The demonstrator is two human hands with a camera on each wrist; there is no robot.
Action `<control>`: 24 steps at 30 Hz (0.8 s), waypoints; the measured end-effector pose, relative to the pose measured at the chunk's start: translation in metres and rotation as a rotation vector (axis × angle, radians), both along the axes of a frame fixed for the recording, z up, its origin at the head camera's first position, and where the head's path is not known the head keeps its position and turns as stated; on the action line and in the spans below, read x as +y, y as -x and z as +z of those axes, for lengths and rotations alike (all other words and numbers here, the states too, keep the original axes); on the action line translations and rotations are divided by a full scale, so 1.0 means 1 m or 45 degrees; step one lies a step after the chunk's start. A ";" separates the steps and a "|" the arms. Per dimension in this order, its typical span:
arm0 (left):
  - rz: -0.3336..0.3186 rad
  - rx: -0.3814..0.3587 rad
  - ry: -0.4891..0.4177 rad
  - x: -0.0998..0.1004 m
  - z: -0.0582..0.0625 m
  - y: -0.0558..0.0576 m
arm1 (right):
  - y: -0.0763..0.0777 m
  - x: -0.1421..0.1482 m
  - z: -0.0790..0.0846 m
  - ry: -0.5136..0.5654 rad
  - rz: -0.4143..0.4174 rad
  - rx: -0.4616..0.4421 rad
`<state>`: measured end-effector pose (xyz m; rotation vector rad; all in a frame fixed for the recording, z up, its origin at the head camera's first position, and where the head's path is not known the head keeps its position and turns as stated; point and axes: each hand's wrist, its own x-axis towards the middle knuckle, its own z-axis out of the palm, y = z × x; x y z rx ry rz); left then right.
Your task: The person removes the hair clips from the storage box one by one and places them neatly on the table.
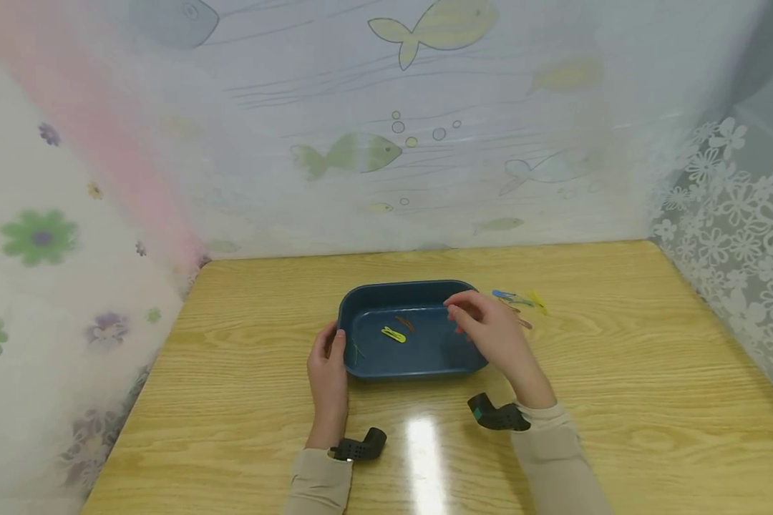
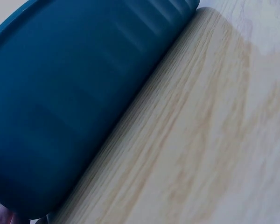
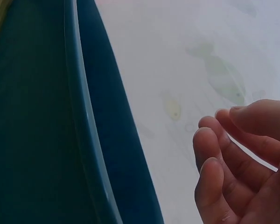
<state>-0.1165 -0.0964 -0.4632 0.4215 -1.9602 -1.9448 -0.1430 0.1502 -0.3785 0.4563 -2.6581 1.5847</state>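
A dark blue rectangular basin [image 1: 419, 374] stands on the table. My left hand [image 1: 327, 372] holds its left end, thumb at the rim and fingers along the outer wall; in the left wrist view the basin's wall [image 2: 79, 88] hides most of that hand. Inside lie a yellow snap hair clip [image 1: 394, 335], a brown hair clip [image 1: 404, 324] and a thin dark clip [image 1: 358, 350]. Above the basin's right end hovers my right hand [image 1: 492, 332]. Its fingers [image 3: 207, 179] are loosely bent, the thumb is near the index fingertip, and nothing shows between them.
Beyond the right hand, just right of the basin, lie a blue hair clip [image 1: 504, 294], a yellow one [image 1: 538, 303] and a pinkish-brown one [image 1: 524, 323], partly overlapping. A fish-printed curtain [image 1: 348, 214] hangs behind the wood-grain table [image 1: 232, 400].
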 end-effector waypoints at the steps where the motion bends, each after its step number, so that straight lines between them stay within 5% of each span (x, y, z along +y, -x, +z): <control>1: -0.002 0.002 -0.003 0.000 0.000 0.000 | 0.000 -0.002 0.001 -0.010 0.005 0.001; 18: 0.013 0.001 0.004 0.000 0.000 0.000 | 0.019 -0.016 0.015 -0.305 0.188 0.130; 24: 0.010 0.008 0.004 0.000 0.000 0.001 | 0.030 -0.020 0.019 -0.327 0.301 0.047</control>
